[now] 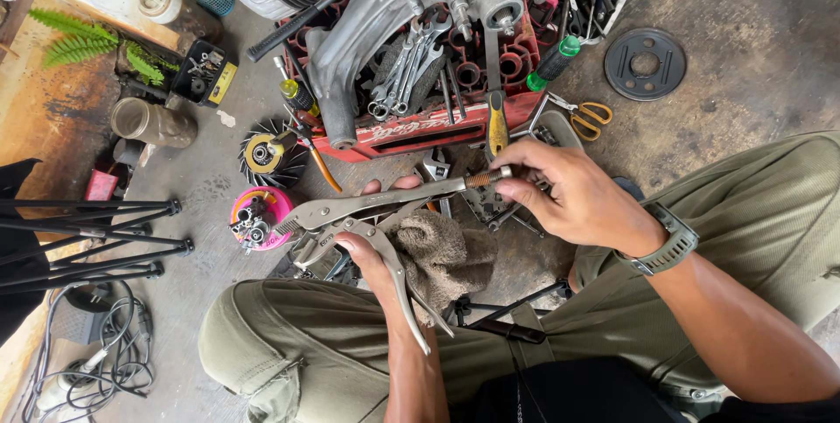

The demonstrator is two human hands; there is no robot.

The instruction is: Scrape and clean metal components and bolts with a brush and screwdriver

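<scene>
Hands: left hand (372, 252) closed around the body of silver locking pliers (376, 213), a grey rag (442, 252) bunched against the palm; right hand (569, 195) pinching the knurled adjusting screw (486, 178) at the handle's end.
Pliers: held level above the lap, jaws parted and clamping nothing, release lever hanging down.
Progress: tool looks wiped and under adjustment; nothing gripped yet.
Floor beyond: pink tub (254, 217) of small parts, red tool tray (420, 130) full of wrenches, yellow-handled scissors (586, 117), engine casing (394, 3) at the far edge.

Single head-worn view, steeply downward, close over lap and cluttered workshop floor (752, 20).
</scene>
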